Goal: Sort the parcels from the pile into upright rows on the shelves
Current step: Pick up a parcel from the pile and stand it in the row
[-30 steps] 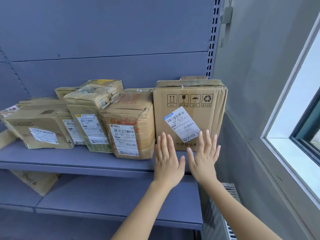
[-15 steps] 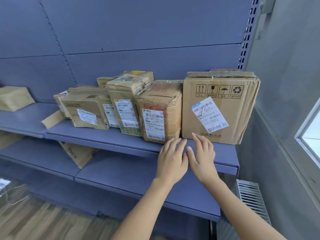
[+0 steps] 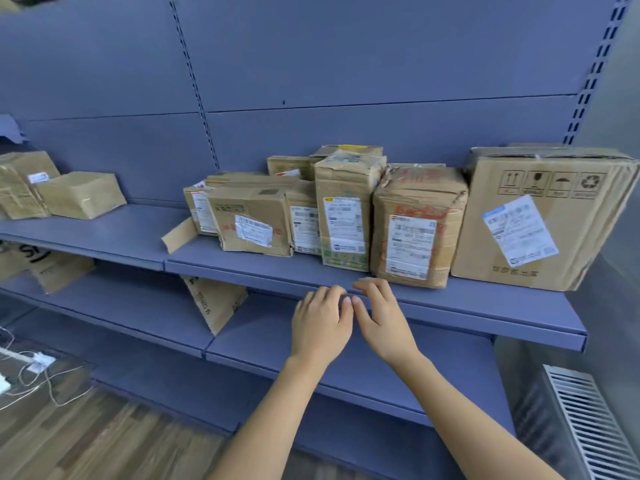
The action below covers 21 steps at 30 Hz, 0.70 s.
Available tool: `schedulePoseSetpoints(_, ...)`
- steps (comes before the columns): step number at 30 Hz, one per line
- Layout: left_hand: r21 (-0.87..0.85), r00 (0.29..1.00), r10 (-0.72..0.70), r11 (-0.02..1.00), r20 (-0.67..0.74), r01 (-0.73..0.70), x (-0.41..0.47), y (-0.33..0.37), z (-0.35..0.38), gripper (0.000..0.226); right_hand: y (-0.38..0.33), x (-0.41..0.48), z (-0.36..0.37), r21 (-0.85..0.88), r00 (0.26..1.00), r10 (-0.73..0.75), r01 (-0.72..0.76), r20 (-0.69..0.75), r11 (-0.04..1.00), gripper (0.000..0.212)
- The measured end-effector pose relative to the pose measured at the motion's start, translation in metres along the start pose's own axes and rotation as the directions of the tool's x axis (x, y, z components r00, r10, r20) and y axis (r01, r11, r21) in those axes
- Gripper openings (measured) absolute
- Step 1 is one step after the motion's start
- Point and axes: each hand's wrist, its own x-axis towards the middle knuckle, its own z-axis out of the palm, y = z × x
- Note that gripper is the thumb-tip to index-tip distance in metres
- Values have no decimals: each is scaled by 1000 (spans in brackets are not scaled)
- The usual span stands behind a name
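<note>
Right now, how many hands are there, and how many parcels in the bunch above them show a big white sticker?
Hands: 2 (left hand, right hand)
Parcels showing a big white sticker: 6
Total: 8
Parcels behind them are too hidden to count.

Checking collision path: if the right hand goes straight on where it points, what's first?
Probably the crumpled brown taped parcel with red print, standing just beyond the right hand on the blue metal shelf; depth is unclear.
</note>
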Motion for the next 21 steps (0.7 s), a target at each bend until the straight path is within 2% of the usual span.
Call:
schedulePoseSetpoints(8, -1, 1000, -8, 1000, 6, 8, -4, -82, -46, 35, -59, 16, 79, 18, 995, 68, -67, -70, 998, 30)
schedulePoseSetpoints(13, -38, 999, -44, 998, -19, 43, -8, -134, -60, 56, -86, 28, 127, 33, 998, 66, -65, -23, 997, 30)
schedulePoseSetpoints(18, -48, 983, -178, 983, -52, 175, 5, -197, -74, 28, -110, 57, 182, 38, 998, 8, -11, 62, 999, 29)
schedulePoseSetpoints(21, -11, 967, -246, 969, -66, 246, 9, -240, -86, 28, -127, 80, 227, 61, 990, -35, 27, 137, 998, 27)
